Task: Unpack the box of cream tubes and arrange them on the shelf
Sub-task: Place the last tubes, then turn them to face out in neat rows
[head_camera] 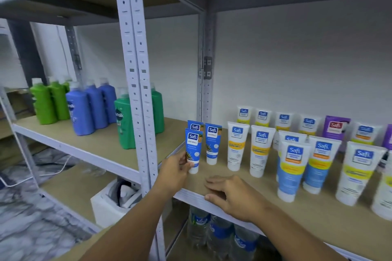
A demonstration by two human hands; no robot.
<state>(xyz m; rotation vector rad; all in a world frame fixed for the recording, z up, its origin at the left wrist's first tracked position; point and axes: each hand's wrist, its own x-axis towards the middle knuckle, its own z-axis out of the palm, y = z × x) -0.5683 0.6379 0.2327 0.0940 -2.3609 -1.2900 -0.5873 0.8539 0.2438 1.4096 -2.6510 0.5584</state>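
Blue-labelled white plastic cream tube [192,150] is being pinched by the left hand [176,170] and set upright at the tan wooden shelf [214,172] front, just left of its standing twin [212,145]. Right hand [231,194] is resting spread on that shelf's edge. Placing seems well along, with many tubes standing; no box is showing.

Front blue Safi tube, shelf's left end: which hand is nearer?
Left. The left hand grips the blue tube by its lower part; the right hand rests on the shelf edge, to the tube's lower right.
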